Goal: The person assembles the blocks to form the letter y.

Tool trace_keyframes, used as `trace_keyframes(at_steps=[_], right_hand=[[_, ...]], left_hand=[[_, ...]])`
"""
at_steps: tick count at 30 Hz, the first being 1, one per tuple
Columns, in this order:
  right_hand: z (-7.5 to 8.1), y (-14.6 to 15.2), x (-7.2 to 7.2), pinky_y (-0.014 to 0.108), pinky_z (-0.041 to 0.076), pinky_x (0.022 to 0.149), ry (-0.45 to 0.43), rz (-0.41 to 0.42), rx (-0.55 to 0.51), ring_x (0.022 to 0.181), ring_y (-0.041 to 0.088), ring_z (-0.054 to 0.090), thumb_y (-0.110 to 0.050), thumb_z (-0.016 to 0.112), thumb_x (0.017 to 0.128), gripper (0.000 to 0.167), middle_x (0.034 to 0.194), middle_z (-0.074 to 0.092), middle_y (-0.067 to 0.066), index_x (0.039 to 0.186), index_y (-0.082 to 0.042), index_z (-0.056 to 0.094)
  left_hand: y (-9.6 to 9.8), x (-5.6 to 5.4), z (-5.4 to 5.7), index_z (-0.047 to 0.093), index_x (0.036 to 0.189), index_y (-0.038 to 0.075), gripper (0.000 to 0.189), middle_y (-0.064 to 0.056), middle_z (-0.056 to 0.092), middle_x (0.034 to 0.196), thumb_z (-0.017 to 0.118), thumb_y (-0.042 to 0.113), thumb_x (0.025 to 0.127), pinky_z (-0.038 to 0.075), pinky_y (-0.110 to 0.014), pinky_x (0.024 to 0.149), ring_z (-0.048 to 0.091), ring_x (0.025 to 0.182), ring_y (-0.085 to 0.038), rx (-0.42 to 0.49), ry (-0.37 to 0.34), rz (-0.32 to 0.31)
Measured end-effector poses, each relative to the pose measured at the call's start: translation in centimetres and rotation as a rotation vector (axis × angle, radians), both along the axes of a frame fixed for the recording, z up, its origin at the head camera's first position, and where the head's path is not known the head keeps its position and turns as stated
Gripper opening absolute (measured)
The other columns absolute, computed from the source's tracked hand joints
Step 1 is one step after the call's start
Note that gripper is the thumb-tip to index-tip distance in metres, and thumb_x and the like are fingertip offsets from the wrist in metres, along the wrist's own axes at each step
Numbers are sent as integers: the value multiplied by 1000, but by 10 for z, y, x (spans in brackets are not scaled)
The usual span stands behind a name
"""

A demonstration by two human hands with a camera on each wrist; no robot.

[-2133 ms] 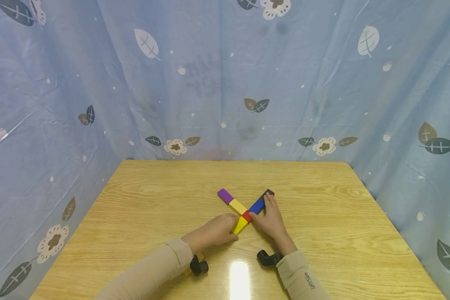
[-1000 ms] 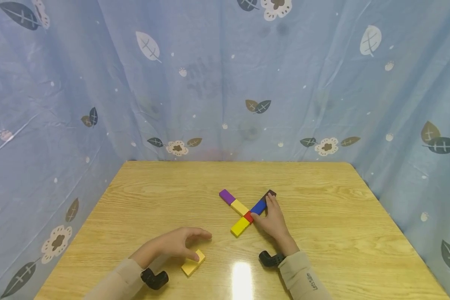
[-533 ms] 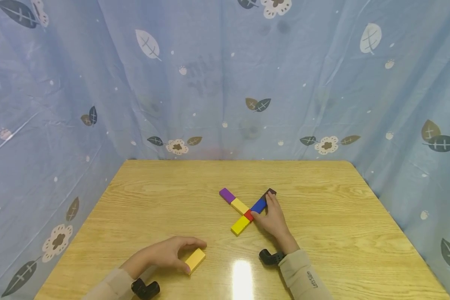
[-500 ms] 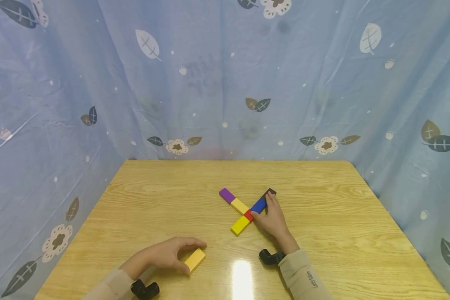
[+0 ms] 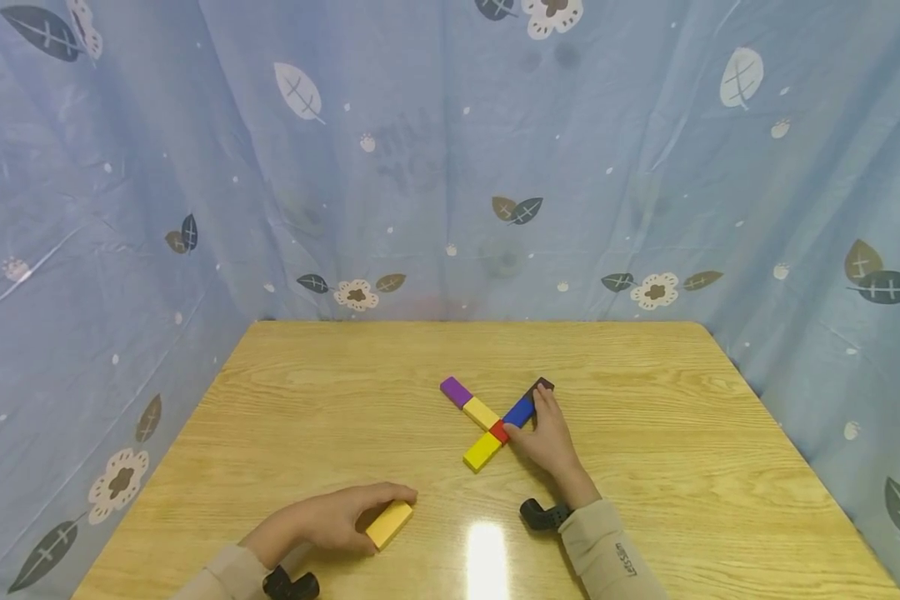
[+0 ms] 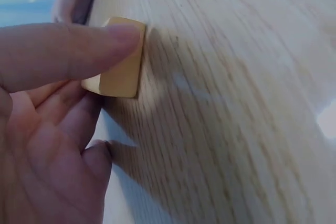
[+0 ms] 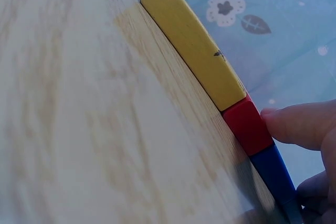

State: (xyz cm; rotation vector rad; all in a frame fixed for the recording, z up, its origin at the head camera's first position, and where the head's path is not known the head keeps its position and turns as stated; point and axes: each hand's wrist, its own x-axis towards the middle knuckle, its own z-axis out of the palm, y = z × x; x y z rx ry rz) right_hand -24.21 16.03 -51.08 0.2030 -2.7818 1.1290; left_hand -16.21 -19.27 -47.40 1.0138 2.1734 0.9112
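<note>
In the head view my left hand [image 5: 337,517] grips a pale yellow block [image 5: 389,524] on the wooden table at the lower left. In the left wrist view, the thumb [image 6: 68,51] presses against that block's end face. Right of centre lies an arrangement of blocks joined end to end. A bright yellow block [image 5: 482,452], a red block [image 5: 498,431], a blue block [image 5: 519,412] and a dark block [image 5: 543,385] form one line. My right hand [image 5: 549,440] rests along it, thumb touching the red block [image 7: 248,124], fingertips at the dark one.
From the red block, another pale yellow block [image 5: 482,413] and a purple block [image 5: 456,392] branch to the upper left. The wooden table [image 5: 645,467] ends at a patterned blue curtain [image 5: 450,167]. Each wrist wears a black camera [image 5: 543,514].
My left hand has left the bright yellow block, moved down and left, and taken hold of the loose pale yellow block. The right hand stays at the row.
</note>
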Motion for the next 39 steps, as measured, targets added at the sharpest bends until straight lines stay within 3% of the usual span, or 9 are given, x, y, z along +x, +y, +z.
trace_keyframes(at_steps=[7, 13, 18, 28, 39], right_hand=[[0, -2, 5, 58, 21, 111, 74, -3, -40, 138, 47, 21, -46, 67, 84, 89, 148, 27, 30, 138, 17, 33], [3, -1, 2, 56, 20, 113, 9, -9, -14, 140, 45, 18, -33, 70, 83, 85, 151, 23, 28, 140, 15, 30], [5, -1, 1, 54, 20, 114, -26, -8, 8, 141, 44, 17, -33, 70, 85, 85, 152, 21, 26, 141, 14, 28], [2, -1, 0, 54, 21, 114, -5, -9, -3, 141, 44, 17, -34, 71, 84, 85, 152, 23, 26, 141, 14, 29], [3, -1, 0, 54, 20, 114, -16, -1, -8, 141, 43, 17, -33, 70, 84, 85, 153, 22, 26, 141, 14, 29]], left_hand=[[-1, 0, -3, 36, 145, 21, 70, 1, 40, 148, 69, 13, 83, 33, -31, 110, 39, 131, -13, 6, 28, 5], [-1, 0, -6, 40, 142, 19, 65, -2, 43, 145, 70, 19, 84, 37, -31, 107, 43, 127, -15, 43, 52, 28], [-1, 0, -7, 44, 139, 22, 61, 1, 45, 143, 71, 25, 84, 38, -33, 106, 44, 128, -17, 38, 70, 58], [5, 1, 1, 46, 135, 21, 61, 4, 47, 139, 72, 34, 82, 38, -46, 107, 42, 132, -25, -18, 114, 87], [30, -8, -4, 48, 134, 25, 62, 11, 49, 137, 74, 33, 79, 37, -41, 108, 44, 130, -15, -26, 160, 95]])
